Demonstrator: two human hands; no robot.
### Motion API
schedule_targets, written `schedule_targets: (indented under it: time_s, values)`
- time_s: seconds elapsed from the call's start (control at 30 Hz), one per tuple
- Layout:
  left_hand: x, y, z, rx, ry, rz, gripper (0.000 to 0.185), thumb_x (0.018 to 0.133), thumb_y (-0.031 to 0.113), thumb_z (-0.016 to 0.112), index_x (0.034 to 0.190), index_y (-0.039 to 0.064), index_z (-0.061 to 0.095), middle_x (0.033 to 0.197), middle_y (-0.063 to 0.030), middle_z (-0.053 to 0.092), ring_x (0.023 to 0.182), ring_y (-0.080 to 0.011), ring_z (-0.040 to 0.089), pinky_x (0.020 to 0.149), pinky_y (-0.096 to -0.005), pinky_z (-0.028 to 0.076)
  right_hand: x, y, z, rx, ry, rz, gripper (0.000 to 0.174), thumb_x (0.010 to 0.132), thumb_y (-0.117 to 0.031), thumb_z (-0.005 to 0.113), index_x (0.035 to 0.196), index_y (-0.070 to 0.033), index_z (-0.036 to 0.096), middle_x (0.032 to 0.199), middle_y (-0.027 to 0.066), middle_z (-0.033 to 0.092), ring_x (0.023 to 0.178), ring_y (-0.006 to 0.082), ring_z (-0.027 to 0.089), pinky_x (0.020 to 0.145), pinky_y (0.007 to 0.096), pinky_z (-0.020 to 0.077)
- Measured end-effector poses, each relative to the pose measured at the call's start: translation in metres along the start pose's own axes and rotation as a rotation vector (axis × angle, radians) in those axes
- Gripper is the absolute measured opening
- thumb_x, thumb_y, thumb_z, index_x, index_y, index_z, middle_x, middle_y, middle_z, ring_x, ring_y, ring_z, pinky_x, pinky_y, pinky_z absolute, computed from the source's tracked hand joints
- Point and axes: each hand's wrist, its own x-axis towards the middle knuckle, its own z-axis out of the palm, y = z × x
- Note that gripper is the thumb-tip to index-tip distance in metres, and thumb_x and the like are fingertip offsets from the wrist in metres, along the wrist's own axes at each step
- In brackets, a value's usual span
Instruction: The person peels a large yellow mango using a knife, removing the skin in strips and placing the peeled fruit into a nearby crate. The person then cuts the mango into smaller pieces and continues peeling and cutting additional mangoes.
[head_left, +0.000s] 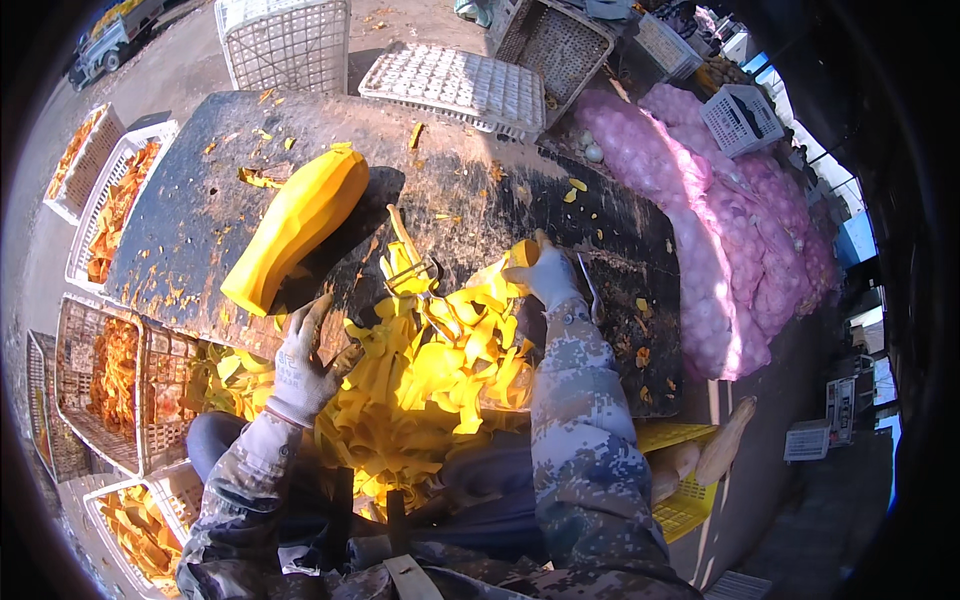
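A peeled yellow squash (300, 225) lies slantwise on the worn wooden board (457, 180), left of centre. Just below its lower end is my left hand (304, 371), in a pale work glove, fingers spread and holding nothing. My right hand (551, 274), gloved too, has its fingers at a short orange-yellow squash piece (523, 253) at the upper right of the peel heap; whether they grip it is hard to tell. Long yellow peelings (442, 360) spill over the board's near edge towards my lap. A metal-framed peeler (427, 279) lies on the heap. Beside my right wrist rests a curved metal tool (590, 289), partly hidden.
Crates of orange scraps (120, 202) line the left side. White plastic crates (457, 86) stand beyond the board. Pink mesh sacks of onions or similar bulbs (712, 217) lie to the right. A yellow crate (686, 506) with unpeeled squashes (726, 442) is at the lower right.
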Motion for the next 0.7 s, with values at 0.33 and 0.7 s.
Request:
schedule_targets:
  time_s: [0.33,0.7]
  values:
    - [0.0,-0.003,0.034,-0.98,-0.334,-0.457,0.076,0.083,0.011,0.083,0.147,0.006,0.043,0.127,-0.0107,0.06,0.114,-0.0181,0.059,0.1,-0.033,0.049,-0.079,-0.053,0.027,1.48,-0.537,-0.406,0.112,0.064,-0.045,0.089,0.148,0.003,0.032,0.134,0.0107,0.052,0.124,0.0308,0.053,0.109,0.0451,0.042]
    - [-0.002,0.01,0.029,-0.946,-0.2,-0.243,0.117,0.058,0.022,0.099,0.15,-0.001,0.03,0.143,-0.0146,0.051,0.128,-0.0206,0.053,0.106,-0.0335,0.047,-0.175,-0.106,0.116,1.648,-0.64,0.235,0.078,0.093,-0.065,0.056,0.144,-0.007,0.043,0.139,0.0091,0.054,0.128,0.0272,0.054,0.11,0.0442,0.0437]
